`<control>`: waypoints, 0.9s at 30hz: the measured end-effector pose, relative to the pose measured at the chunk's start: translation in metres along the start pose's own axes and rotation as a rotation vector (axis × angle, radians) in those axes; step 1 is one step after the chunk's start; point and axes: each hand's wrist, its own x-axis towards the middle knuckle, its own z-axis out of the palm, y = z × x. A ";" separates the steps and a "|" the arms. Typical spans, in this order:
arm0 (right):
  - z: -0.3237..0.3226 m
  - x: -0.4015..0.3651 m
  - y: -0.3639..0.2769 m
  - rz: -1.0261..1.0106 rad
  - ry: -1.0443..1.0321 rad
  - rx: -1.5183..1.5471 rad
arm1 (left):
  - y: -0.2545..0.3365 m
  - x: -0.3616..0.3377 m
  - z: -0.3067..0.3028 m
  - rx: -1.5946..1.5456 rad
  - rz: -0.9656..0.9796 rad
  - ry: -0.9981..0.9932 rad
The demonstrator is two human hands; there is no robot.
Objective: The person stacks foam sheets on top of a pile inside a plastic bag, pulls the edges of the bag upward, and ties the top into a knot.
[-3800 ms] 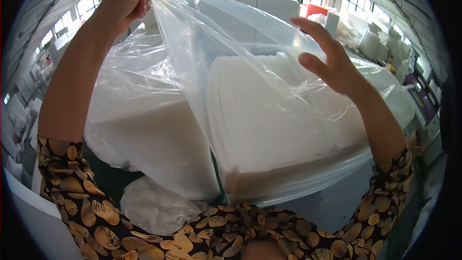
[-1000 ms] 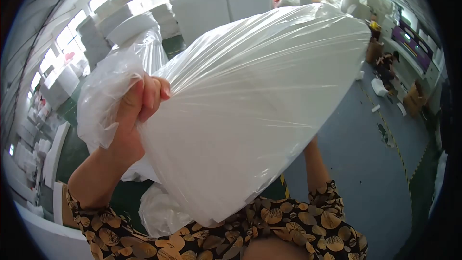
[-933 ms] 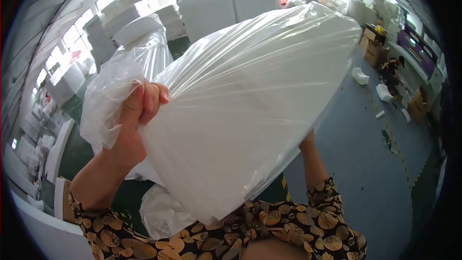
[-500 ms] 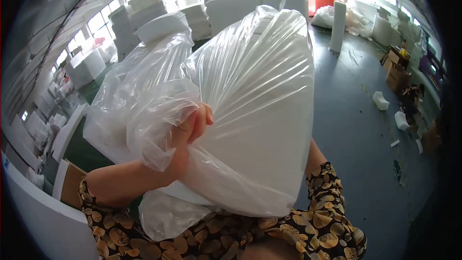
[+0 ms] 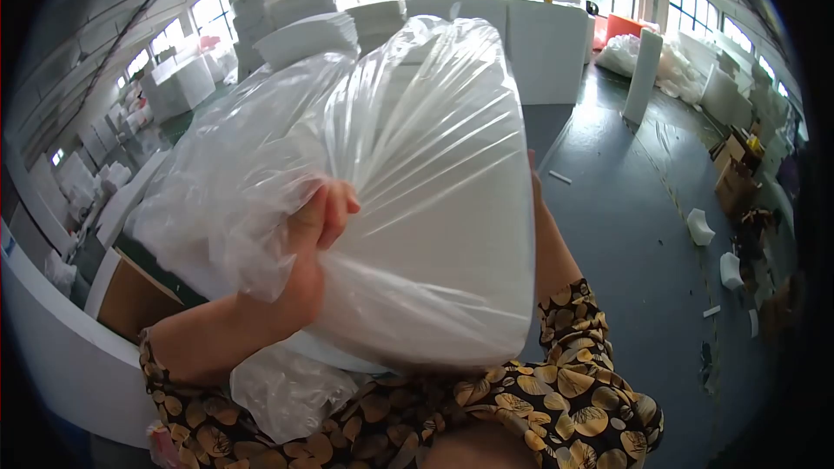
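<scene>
My left hand (image 5: 314, 230) is closed round the gathered neck of a clear plastic bag (image 5: 252, 165). The plastic is pulled into tight folds that fan out from my fist over a large white foam stack (image 5: 452, 243) inside. My right hand (image 5: 532, 175) is at the far right side of the wrapped stack. Most of it is hidden behind the stack, so its fingers cannot be made out. Loose crumpled plastic (image 5: 291, 391) hangs below my left forearm, against the patterned clothing.
White foam blocks (image 5: 543, 52) are piled at the back. A white foam column (image 5: 643, 76) stands on the grey floor at the right. Foam scraps (image 5: 699, 227) and a cardboard box (image 5: 737, 187) lie farther right. A white panel (image 5: 74, 347) edges the lower left.
The wrapped stack and my left hand have shifted left in view. More of my right forearm shows beside the stack. The background has moved to the right.
</scene>
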 end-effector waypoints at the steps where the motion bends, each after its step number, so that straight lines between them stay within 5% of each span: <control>1: -0.006 0.005 -0.007 0.052 -0.096 -0.097 | -0.001 0.004 0.001 0.000 0.000 -0.022; 3: -0.005 0.001 0.011 0.053 -0.030 -0.207 | 0.001 0.011 -0.010 0.090 0.119 -0.205; 6: -0.001 -0.031 0.030 -0.079 0.051 -0.209 | 0.019 0.019 -0.019 0.337 0.160 -0.228; 8: 0.017 -0.069 0.010 -0.130 -0.069 -0.357 | 0.026 0.027 -0.012 0.338 0.166 -0.241; 9: 0.033 -0.087 -0.019 -0.220 -0.289 -0.412 | 0.028 0.033 -0.010 0.322 0.177 -0.256; 12: 0.101 -0.120 -0.104 -0.775 -0.533 -0.701 | 0.032 0.047 0.002 0.383 0.174 -0.299; 14: 0.155 -0.148 -0.140 -0.695 -0.643 -1.350 | 0.043 0.052 0.005 0.416 0.222 -0.344; 16: 0.179 -0.158 -0.129 -0.685 -0.806 -1.502 | 0.060 0.061 0.012 0.490 0.310 -0.376; 21: 0.207 -0.166 -0.121 -0.604 -0.880 -1.318 | 0.061 0.084 0.028 0.792 1.080 -0.354; 23: 0.199 -0.143 -0.108 -1.040 -1.087 -0.760 | 0.055 0.097 0.032 0.913 1.423 -0.187; 25: 0.197 -0.154 -0.119 -0.990 -1.002 -0.955 | 0.063 0.123 0.030 0.887 1.672 -0.241; 27: 0.189 -0.164 -0.124 -0.997 -0.922 -1.146 | 0.065 0.122 0.038 0.915 1.641 -0.291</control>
